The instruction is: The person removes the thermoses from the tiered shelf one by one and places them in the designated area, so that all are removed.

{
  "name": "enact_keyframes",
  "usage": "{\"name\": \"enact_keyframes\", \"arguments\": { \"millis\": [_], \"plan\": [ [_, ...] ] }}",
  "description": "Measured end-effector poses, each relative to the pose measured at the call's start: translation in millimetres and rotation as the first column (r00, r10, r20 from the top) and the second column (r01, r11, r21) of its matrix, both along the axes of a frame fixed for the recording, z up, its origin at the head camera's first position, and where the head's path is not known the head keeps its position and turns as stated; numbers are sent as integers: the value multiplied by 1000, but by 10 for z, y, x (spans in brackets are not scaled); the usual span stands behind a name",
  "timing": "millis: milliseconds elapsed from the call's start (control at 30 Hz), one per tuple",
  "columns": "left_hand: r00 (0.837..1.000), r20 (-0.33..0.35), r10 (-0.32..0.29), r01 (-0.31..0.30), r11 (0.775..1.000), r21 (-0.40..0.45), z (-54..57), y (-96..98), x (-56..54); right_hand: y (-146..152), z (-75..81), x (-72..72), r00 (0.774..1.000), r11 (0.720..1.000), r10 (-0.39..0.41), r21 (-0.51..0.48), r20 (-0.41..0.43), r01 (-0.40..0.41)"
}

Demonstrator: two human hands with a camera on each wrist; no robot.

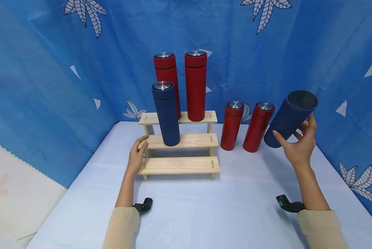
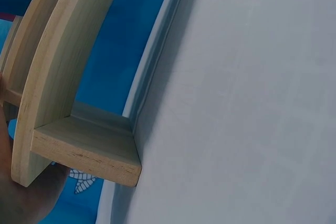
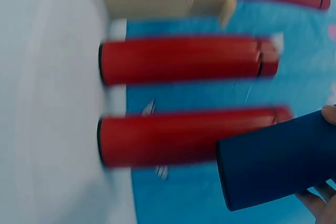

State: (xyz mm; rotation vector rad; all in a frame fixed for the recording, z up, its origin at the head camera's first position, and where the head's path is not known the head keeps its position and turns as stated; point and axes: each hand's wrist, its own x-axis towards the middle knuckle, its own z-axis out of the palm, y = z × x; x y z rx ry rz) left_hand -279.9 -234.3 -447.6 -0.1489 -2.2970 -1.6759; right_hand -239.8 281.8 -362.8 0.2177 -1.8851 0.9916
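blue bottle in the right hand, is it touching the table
Apart: the right wrist view shows blue backdrop between the lower end of the held blue bottle and the white table.

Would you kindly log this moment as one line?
right hand: holds blue bottle raised | left hand: holds wooden rack | red bottles: two on top tier, two on table

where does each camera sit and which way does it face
Head: on the head, facing forward and down at the stand and held bottle; left hand, right hand and sleeves show.
Left wrist: worn there, facing the stand and table; part of the left hand shows, lower left.
Right wrist: worn there, facing the held bottle and red bottles; part of the right hand shows, right edge.
Head and right wrist share the held bottle.
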Motion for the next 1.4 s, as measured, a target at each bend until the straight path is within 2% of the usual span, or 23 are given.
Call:
{"name": "enact_keyframes", "arguments": {
  "millis": [167,333,500,667,833,867,967,1033,1200,1233,1333,1400],
  "plan": [
    [1000,5,-12,12,1000,-5,-21,-1,5,282,-166,-195,995,994,-75,-71,62,79],
    [1000,-15,-12,12,1000,-10,-54,1,-6,453,-393,-390,984,990,-113,-72,140,124],
    [999,-39,-9,8,1000,-19,-70,18,-12,556,-619,-555,966,987,-119,-75,229,140],
    [1000,-12,-10,10,1000,-9,-51,21,-9,606,-764,-655,965,988,-103,-87,241,127],
    [1000,-8,-4,4,1000,-3,-42,3,-19,617,-798,-706,966,988,-92,-95,243,119],
    [1000,-3,-7,7,1000,-4,-1,11,10,618,-800,-711,965,988,-94,-95,245,120],
    [1000,-8,-5,5,1000,-17,10,0,19,617,-806,-715,962,988,-95,-93,254,122],
    [1000,-6,-9,9,1000,-29,68,11,57,617,-811,-717,962,988,-94,-91,258,121],
    [999,-17,-41,41,999,11,185,56,140,611,-818,-703,955,988,-84,-99,285,116],
    [999,-14,-42,42,999,24,188,61,143,605,-814,-694,951,988,-83,-102,299,118],
    [999,-2,-34,34,999,24,102,32,76,566,-778,-651,938,982,-68,-143,340,123],
    [1000,1,-20,20,1000,16,44,12,29,517,-738,-621,941,977,-70,-169,332,133]
  ]
}}
